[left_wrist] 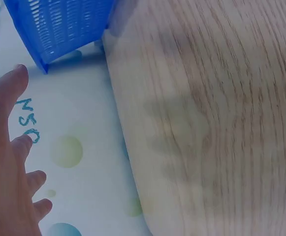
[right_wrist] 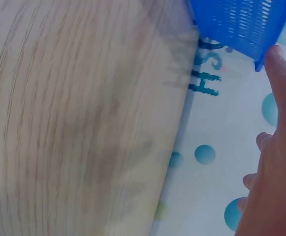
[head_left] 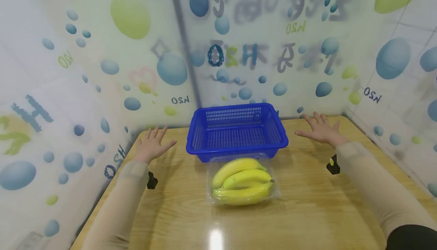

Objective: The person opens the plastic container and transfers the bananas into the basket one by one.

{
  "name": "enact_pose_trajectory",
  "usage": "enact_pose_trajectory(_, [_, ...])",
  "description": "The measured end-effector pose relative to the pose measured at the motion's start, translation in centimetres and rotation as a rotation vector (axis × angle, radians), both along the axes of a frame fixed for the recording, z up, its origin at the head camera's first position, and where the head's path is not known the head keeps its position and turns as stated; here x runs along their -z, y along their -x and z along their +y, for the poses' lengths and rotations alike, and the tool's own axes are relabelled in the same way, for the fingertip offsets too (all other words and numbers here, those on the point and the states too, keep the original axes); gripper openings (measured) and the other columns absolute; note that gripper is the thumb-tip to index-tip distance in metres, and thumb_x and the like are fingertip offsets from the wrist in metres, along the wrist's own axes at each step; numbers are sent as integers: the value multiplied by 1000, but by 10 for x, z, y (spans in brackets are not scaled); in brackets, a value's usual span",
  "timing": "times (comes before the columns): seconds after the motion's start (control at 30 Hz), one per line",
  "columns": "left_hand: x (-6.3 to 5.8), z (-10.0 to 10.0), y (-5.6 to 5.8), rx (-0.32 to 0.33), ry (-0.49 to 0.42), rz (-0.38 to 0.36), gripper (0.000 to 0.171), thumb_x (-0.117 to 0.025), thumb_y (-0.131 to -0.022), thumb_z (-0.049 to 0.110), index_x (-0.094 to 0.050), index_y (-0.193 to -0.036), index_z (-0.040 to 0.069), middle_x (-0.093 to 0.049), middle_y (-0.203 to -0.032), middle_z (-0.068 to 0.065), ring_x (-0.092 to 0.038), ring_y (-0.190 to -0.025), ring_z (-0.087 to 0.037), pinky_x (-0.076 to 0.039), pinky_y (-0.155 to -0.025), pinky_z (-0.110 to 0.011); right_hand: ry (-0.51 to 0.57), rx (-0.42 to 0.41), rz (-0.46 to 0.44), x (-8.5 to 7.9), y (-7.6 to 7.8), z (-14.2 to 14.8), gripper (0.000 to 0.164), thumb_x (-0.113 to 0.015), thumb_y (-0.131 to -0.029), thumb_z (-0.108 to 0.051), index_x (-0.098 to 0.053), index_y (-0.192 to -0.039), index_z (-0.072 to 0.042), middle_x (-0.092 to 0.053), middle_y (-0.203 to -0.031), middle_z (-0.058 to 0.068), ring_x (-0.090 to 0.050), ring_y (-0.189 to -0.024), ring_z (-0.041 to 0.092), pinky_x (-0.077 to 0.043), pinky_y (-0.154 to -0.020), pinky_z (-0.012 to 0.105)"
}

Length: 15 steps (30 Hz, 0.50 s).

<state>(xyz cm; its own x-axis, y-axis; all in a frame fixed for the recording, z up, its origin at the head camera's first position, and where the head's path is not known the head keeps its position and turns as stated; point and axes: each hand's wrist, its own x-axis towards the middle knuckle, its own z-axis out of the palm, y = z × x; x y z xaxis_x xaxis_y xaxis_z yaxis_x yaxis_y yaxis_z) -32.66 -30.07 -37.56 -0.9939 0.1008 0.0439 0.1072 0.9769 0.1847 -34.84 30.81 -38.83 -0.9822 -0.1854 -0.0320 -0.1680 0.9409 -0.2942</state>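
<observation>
My left hand (head_left: 151, 146) is held to the left of a blue plastic basket (head_left: 237, 151), fingers spread and holding nothing. On the basket's other side my right hand (head_left: 321, 129) also has its fingers spread, with nothing in it. Both hands appear raised over the table and apart from the basket. Directly in front of the basket lies a clear plastic pack of bananas (head_left: 244, 181), close against its near wall. In the left wrist view, part of the basket (left_wrist: 69, 24) shows beyond the thumb; the right wrist view shows its other end (right_wrist: 241, 22).
The wooden table (head_left: 184, 219) has rounded far corners. Behind it and along both sides hang pale curtain-like walls (head_left: 143, 75) with blue and green spots and lettering. Small black devices (head_left: 333, 165) sit at the wrists.
</observation>
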Motion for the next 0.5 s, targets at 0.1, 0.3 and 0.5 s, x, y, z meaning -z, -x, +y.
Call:
enact_pose_trajectory(0.1, [-2,1,-2,5,-8,-5,92,-34,-88,77,-9,-156,20,-5,-159,-21,1,-142,-47,1,-104,-73,29,-10,-6,-3,-3,-4,97,-41,-89,-72,-3,-155,-13,8,-154,33,8,-136,58,15,-88,82])
enact_pose_trajectory(0.3, [-5,5,-7,27,-34,30,91,-34,-89,76,-9,-156,21,-7,-159,-20,-1,-143,-45,-1,-105,-72,124,-62,13,-16,-11,-17,92,-44,-93,-64,1,-155,-15,10,-155,29,10,-138,54,8,-91,83])
enact_pose_trajectory(0.5, [-11,16,-21,69,-56,91,86,-38,-91,71,-13,-156,21,-12,-159,-19,-9,-142,-46,-7,-106,-72,182,-141,44,-24,-22,-37,86,-48,-95,-57,-4,-156,-16,7,-157,26,8,-140,51,5,-95,81])
